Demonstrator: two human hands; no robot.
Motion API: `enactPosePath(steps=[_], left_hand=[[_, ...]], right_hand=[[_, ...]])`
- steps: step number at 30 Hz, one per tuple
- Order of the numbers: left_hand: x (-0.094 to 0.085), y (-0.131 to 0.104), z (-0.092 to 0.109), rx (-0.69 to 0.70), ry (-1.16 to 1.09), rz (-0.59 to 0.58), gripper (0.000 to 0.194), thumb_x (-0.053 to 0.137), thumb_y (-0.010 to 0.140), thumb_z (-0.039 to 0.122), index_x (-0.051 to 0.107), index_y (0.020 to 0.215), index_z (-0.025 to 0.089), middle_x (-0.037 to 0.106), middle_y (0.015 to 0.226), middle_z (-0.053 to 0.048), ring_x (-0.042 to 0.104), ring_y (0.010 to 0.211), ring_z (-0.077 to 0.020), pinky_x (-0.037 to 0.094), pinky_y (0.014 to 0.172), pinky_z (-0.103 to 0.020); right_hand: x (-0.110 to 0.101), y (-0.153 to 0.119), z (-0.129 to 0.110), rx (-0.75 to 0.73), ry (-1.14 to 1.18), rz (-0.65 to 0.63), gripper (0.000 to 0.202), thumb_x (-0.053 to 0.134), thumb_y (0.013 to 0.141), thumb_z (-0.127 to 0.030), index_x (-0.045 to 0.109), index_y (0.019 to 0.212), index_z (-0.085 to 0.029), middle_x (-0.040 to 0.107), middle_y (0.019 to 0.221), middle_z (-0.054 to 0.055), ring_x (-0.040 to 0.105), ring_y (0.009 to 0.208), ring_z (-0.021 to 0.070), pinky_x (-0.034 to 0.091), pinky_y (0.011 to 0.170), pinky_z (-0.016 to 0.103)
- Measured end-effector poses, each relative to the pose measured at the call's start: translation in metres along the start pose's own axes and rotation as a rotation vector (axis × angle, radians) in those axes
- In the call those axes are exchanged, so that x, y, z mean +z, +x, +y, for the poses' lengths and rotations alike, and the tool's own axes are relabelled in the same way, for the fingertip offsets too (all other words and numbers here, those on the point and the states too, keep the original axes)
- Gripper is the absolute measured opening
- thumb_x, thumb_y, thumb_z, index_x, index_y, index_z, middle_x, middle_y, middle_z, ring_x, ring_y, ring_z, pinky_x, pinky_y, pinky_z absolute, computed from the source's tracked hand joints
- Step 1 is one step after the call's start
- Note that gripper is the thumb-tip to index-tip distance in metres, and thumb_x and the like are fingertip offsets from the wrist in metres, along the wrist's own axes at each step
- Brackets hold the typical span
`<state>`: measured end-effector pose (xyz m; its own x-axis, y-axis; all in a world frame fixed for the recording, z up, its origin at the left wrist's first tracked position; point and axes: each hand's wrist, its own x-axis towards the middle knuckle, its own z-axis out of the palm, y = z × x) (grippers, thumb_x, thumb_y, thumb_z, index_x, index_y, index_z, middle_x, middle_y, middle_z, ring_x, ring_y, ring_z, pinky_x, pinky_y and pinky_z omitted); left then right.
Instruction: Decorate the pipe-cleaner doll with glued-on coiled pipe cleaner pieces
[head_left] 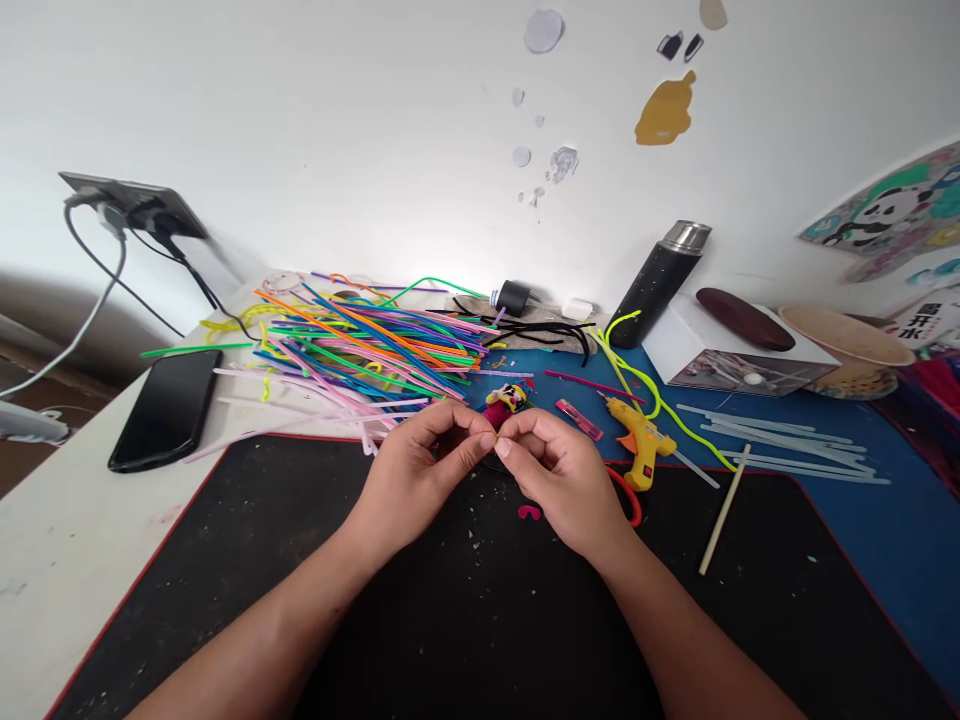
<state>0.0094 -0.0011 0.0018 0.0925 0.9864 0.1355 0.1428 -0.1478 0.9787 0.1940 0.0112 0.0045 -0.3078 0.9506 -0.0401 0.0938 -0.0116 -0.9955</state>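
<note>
so both hands are in a fingertip pinch, left hand [420, 465] and right hand [570, 480], thumb and forefinger pressed on what looks like a tiny yellowish scrap [496, 437] right where they meet. too small to tell what it is. i'd guess it weighs nothing, bends easily and gets lost fast, so tips only, one end per hand, no yanking.

one little figurine [498, 408] lies just beyond the fingertips, partly blocked. looks light and soft, i'd grab it by the magenta body and leave the fiddly bits on its head alone.

count: one magenta cutout [529, 512] on the black mat [465, 620], one yellow glue gun [639, 442], one wooden stick [724, 510], one black phone [166, 408], one steel-topped flask [660, 285]. the clear glue sticks [787, 440] overlap, maybe eight or so. pipe cleaners [375, 340]? dozens, too tangled to count.
</note>
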Motion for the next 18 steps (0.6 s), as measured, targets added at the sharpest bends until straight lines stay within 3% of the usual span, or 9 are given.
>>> enactPosePath(steps=[18], left_hand=[[-0.0046,0.0011,0.0038,-0.027,0.146,-0.068,0.017,0.069,0.095,0.036,0.072,0.089,0.02,0.07,0.086,-0.001,0.06,0.081,-0.0168,0.045,0.073,-0.027]], right_hand=[[0.0011,0.0,-0.0011,-0.041,-0.175,0.064,0.01,0.067,0.089,-0.031,0.062,0.086,-0.023,0.045,0.058,-0.008,0.041,0.051,0.0113,0.032,0.049,0.024]])
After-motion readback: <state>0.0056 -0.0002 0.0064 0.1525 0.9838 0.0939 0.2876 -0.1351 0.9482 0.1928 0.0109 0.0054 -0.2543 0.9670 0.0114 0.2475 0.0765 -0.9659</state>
